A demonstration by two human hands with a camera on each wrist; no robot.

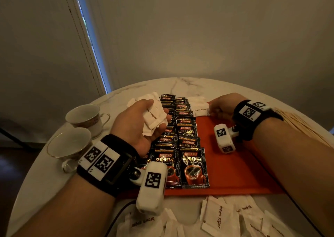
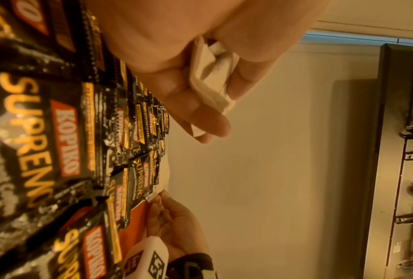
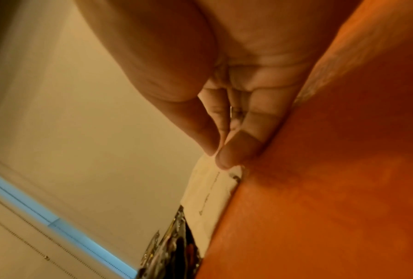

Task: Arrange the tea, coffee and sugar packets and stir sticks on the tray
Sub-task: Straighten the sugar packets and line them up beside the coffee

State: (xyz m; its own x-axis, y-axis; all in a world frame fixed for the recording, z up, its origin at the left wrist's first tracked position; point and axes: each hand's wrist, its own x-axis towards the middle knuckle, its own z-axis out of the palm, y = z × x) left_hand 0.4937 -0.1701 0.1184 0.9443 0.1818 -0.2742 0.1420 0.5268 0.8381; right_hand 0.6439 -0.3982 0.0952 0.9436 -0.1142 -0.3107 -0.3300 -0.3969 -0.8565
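An orange tray (image 1: 235, 164) lies on the round marble table. Black Kopiko coffee packets (image 1: 188, 142) lie in overlapping rows along its left side. My left hand (image 1: 159, 110) hovers over them, palm up, gripping a crumpled bunch of white brown sugar packets (image 1: 153, 118). The left wrist view shows that bunch (image 2: 210, 75) held between thumb and fingers. At the tray's far end my right hand (image 1: 210, 108) pinches the right edge of a flat brown sugar packet (image 1: 200, 110). In the right wrist view thumb and fingertip (image 3: 218, 156) meet at the edge of this packet (image 3: 210, 196).
Two empty teacups (image 1: 85, 115) (image 1: 70, 142) stand left of the tray. Wooden stir sticks (image 1: 300, 128) lie in a heap at the right. Several loose sugar packets (image 1: 216, 217) are scattered by the near table edge, and more white packets (image 1: 144, 98) lie behind the coffee rows.
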